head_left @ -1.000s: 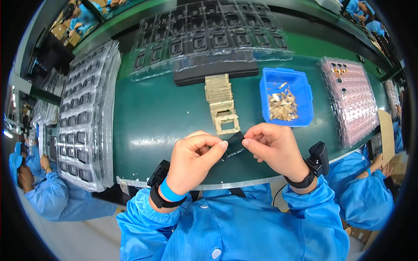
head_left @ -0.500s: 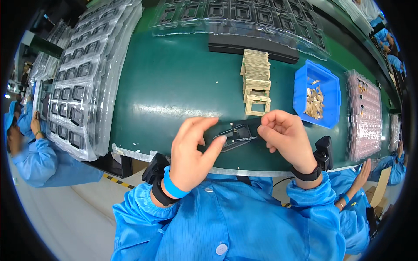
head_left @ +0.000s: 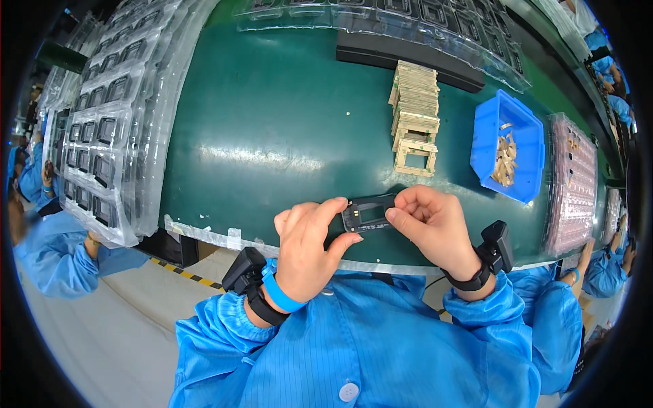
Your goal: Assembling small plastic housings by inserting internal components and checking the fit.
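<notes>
A black plastic housing with a rectangular window and small gold contacts at its left end is held just above the green bench top. My left hand grips that left end, fingers on the far edge and thumb on the near edge. At the opposite end, the bent thumb and fingers of my right hand are pinched together against the housing. Whether a small piece also sits between those fingertips is hidden.
Beyond my hands stands a row of pale rectangular frames, overlapping one another. A blue bin with thin tan scraps is to its right, then stacked pinkish trays. Clear trays of black parts rise at left; a long black block lies behind.
My left hand has closed on the housing's left end; before, its fingers were spread beside it. The housing now shows its window and contacts more squarely. My right hand stays at the right end.
</notes>
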Motion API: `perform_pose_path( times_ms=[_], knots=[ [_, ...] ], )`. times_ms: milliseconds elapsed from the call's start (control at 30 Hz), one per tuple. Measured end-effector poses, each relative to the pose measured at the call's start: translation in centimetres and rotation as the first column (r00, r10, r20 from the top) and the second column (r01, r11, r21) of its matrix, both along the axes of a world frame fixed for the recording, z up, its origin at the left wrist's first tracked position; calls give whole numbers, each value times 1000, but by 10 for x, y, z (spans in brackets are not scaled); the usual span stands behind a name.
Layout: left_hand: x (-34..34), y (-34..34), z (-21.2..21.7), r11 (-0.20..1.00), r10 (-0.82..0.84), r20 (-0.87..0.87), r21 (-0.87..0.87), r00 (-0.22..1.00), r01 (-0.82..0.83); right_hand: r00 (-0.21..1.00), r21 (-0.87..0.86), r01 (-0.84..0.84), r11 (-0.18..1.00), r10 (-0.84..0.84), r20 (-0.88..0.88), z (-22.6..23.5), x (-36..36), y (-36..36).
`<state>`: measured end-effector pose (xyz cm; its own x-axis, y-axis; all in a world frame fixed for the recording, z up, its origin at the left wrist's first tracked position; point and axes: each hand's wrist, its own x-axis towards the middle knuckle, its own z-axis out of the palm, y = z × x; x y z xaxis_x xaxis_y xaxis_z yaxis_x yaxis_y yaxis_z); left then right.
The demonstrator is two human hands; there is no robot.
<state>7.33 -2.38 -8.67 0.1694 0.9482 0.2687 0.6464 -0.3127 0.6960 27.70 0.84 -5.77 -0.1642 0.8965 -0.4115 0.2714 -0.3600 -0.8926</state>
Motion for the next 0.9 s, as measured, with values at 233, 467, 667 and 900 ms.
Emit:
perform_pose_path(
  times_ms=[233, 467, 667, 900],
  knots=[
    [0, 2, 0, 995, -30, -52, 93, 998, 35, 993, 131, 10, 991, -25, 116, 0, -3, -1],
    [0, 2, -1, 995, -42, -62, 86, 997, 47, 994, 150, 37, 988, -52, 99, -2, -4, -2],
    [-1, 3, 0, 995, -47, -69, 86, 996, 53, 989, 132, -21, 991, 1, 150, 2, -4, 0],
    [-2, 2, -2, 994, -71, -53, 81, 996, 75, 986, 140, -27, 990, 3, 165, 5, -5, 0]
  ],
)
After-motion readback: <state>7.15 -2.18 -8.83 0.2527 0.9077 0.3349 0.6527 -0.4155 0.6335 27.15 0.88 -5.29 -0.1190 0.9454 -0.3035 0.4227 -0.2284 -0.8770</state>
